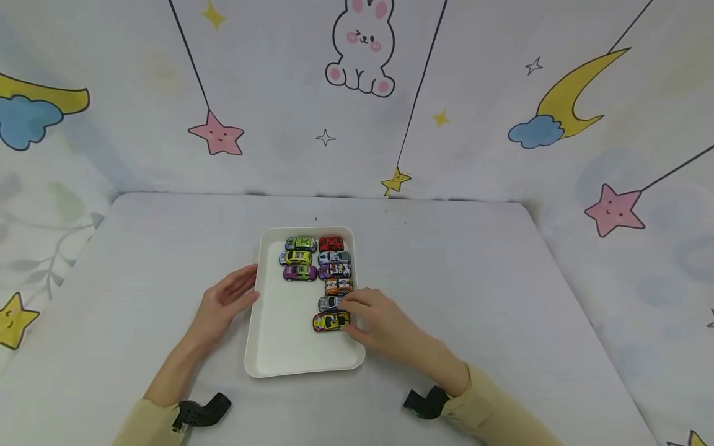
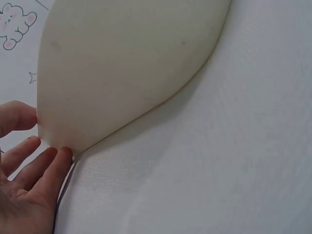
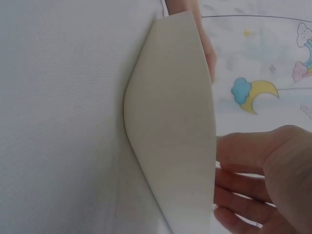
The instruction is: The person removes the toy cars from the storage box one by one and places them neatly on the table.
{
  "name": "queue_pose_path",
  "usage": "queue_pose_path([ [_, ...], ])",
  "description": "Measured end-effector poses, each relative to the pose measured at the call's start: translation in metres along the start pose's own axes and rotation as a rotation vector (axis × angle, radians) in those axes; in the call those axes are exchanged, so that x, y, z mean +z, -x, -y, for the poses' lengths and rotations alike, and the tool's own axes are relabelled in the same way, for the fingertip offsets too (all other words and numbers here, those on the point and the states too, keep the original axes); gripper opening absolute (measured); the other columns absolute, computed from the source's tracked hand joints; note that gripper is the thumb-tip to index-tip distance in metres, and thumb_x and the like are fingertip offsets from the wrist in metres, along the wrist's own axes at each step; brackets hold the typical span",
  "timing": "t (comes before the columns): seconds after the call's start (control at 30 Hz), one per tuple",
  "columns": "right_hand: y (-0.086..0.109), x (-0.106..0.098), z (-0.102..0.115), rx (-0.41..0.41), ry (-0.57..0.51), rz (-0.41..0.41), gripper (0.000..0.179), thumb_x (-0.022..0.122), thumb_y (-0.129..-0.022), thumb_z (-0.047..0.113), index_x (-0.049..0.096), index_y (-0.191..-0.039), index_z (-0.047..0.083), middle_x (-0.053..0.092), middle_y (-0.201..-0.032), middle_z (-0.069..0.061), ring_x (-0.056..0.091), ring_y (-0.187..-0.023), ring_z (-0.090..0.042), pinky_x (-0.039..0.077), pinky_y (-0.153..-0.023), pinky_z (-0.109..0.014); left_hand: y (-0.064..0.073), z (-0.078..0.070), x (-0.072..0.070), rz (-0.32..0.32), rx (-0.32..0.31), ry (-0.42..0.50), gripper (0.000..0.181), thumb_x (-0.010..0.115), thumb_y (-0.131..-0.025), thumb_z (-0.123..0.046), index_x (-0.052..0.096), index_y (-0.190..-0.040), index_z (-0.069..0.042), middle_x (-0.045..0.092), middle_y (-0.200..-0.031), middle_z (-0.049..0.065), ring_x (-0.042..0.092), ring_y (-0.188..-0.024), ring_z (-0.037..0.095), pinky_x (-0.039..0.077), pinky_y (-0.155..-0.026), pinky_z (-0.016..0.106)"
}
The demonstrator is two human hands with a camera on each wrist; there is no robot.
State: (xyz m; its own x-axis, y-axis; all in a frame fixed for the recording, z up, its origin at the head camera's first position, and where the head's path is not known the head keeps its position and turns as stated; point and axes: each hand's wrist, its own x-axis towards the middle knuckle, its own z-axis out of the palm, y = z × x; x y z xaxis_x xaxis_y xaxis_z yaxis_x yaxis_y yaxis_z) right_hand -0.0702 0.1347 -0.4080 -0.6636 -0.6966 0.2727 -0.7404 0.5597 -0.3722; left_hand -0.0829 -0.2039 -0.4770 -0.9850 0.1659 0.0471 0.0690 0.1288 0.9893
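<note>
Nearest the camera, at the tray's lower left, comes the left sleeve [image 1: 147, 424] with a black wrist unit [image 1: 203, 412] strapped by its cuff. Further up, the left hand [image 1: 225, 300] sits outside the left wall of the tray [image 1: 290, 347]; its grip is loose and spread, fingertips touching that wall, probably to steady it against sliding on the desk [image 1: 519, 297].

Inside the tray, upper left of its middle, a green car [image 1: 301, 244], a yellow car [image 1: 295, 257] and a purple car [image 1: 300, 272] form a short column, set side by side as if to save room. Along the tray's right side runs a longer one, from a red car [image 1: 331, 244] at the far end to a silver car [image 1: 330, 303] and a red-and-yellow car [image 1: 329, 321] lower down; the wall there perhaps serves as a guide for lining them up.

Over that right wall reaches the right hand [image 1: 379, 322], thumb and fingers about the red-and-yellow car's right end. With the fingertips partly hidden, I cannot tell whether this grip pinches it or merely nudges it into line.
</note>
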Motion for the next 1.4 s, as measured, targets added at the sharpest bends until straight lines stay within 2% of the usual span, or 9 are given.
queue_pose_path([
  [0.17, -0.003, 0.005, 0.005, -0.024, 0.083, 0.064, 0.029, 0.08, -0.086, 0.016, 0.073, -0.113, 0.009, 0.068, -0.114, -0.002, 0.062, -0.109, -0.019, 0.05, -0.1, -0.035, 0.0, 0.0, 0.001, -0.002, -0.007, -0.003, 0.055, 0.062, -0.1, -0.013, 0.042, -0.15, -0.002, 0.042, -0.153, 0.025, 0.051, -0.131, 0.0, 0.042, -0.102, 0.008],
  [0.6, -0.002, 0.018, 0.009, -0.006, 0.181, 0.085, 0.025, 0.078, -0.085, 0.011, 0.072, -0.109, 0.014, 0.066, -0.107, 0.002, 0.059, -0.101, -0.015, 0.046, -0.095, -0.037, 0.0, -0.001, 0.002, -0.003, 0.01, -0.007, 0.054, 0.062, -0.1, -0.012, 0.042, -0.149, 0.0, 0.043, -0.152, 0.026, 0.051, -0.13, 0.0, 0.042, -0.103, 0.009],
  [1.13, -0.002, 0.018, 0.011, 0.01, 0.179, 0.074, 0.025, 0.078, -0.085, 0.009, 0.072, -0.109, 0.013, 0.07, -0.107, 0.002, 0.066, -0.098, -0.015, 0.045, -0.098, -0.037, -0.001, 0.0, 0.003, -0.013, 0.052, 0.023, 0.053, 0.062, -0.099, -0.006, 0.042, -0.147, 0.005, 0.042, -0.15, 0.03, 0.053, -0.128, -0.001, 0.043, -0.103, 0.01],
  [1.4, -0.003, 0.015, 0.012, 0.005, 0.156, 0.084, 0.025, 0.077, -0.085, 0.006, 0.073, -0.108, 0.013, 0.073, -0.105, 0.002, 0.066, -0.098, -0.015, 0.045, -0.099, -0.036, 0.0, 0.0, 0.002, -0.009, 0.051, 0.024, 0.053, 0.062, -0.099, -0.006, 0.042, -0.147, 0.005, 0.045, -0.15, 0.025, 0.053, -0.128, -0.001, 0.043, -0.102, 0.009],
])
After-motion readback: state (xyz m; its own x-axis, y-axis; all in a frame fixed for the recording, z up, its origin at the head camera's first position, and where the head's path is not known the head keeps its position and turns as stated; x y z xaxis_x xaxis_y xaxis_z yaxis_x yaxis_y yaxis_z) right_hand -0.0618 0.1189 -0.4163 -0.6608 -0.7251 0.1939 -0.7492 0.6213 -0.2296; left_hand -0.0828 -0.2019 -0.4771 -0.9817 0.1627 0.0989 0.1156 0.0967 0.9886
